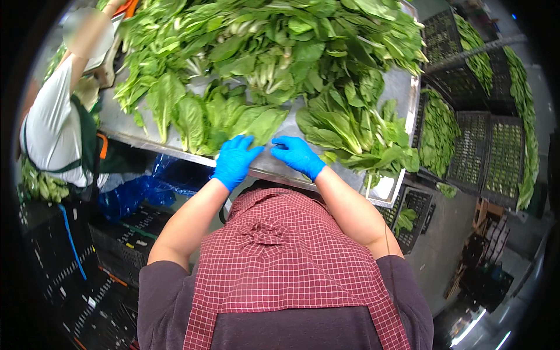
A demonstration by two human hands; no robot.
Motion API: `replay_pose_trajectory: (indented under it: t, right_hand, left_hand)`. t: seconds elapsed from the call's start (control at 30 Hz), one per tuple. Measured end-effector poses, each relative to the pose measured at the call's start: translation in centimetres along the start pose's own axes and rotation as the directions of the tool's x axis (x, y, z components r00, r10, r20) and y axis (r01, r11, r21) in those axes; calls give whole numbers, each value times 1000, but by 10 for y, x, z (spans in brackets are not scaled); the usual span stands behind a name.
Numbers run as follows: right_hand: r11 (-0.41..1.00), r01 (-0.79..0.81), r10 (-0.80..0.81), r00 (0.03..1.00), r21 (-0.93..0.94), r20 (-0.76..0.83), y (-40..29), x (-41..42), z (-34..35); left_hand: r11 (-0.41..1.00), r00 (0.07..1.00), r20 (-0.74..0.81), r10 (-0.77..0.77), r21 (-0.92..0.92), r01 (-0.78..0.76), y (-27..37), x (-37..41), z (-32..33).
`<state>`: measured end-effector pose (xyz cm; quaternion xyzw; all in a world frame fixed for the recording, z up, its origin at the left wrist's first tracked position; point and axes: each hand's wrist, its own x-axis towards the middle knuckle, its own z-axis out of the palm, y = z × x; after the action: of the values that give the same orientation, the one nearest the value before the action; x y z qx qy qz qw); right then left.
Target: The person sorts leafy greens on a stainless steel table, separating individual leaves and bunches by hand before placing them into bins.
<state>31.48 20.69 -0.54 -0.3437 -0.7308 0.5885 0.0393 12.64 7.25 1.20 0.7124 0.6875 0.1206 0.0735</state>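
Note:
My left hand (235, 161), in a blue glove, is at the near edge of the metal table (280, 164). Its thumb is spread, and its fingertips meet the near end of a broad green leaf (262, 124). Across a small gap is my right hand (299, 156), also gloved in blue. Its fingers are bent over bare metal, with nothing visible between them. Left of my left hand, leafy greens (192, 120) lie side by side. A loose bunch of leafy greens with pale stems (345, 127) sits just beyond my right hand.
A large heap of greens (280, 39) covers the table's far side. At left, a co-worker in a white sleeve (54, 118) reaches over the table. Black crates (468, 148) holding greens stand at right; more black crates (118, 245) are at lower left, near blue plastic film (131, 197).

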Motion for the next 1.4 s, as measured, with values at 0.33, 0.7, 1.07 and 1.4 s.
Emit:
replay_pose_trajectory:
  t: [0.33,0.7,1.07,1.4]
  right_hand:
    - [775,-342,-95,769,-532,-632,50,-114,-123]
    - [836,-18,290,862,548,-416,43,-120,-102]
    - [958,243,-286,849,-153,-445,11,-134,-84]
    - [742,168,158,897,649,-413,27,-134,-60]
  left_hand:
    - [996,994,-60,-87,-31,85,-33,-7,-29]
    - [313,950,251,-188,-901,300,139,74,-44]
    - [-38,773,615,-155,-786,618,157,98,-9]
    - [-371,830,521,-199,-824,428,148,71,-5]
